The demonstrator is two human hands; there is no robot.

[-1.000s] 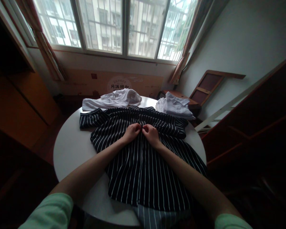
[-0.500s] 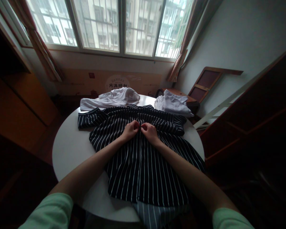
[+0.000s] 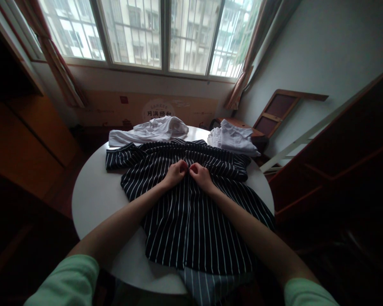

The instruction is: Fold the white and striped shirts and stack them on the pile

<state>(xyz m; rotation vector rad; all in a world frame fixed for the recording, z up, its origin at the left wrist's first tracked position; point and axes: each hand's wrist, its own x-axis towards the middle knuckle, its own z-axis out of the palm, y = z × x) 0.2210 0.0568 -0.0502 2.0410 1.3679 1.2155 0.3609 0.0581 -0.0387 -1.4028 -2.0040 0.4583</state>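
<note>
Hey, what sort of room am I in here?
Probably a room in a flat, perhaps a bedroom. A wide barred window with curtains faces apartment blocks, wooden furniture lines the wall, and clothes lie on a round white table.

free: bare table (image 3: 92, 199) left | blocked: white garments (image 3: 153, 129) (image 3: 232, 139) far edge

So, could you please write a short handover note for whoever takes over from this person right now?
Left hand and right hand: both pinched on the front placket of the striped shirt, fingertips almost meeting near the collar.
Shirt lies spread front up on the round white table, hem hanging over the near edge.
Two crumpled white garments lie at the far edge.
Done: shirt laid out.
Left: the placket, then probably the white garments.
</note>
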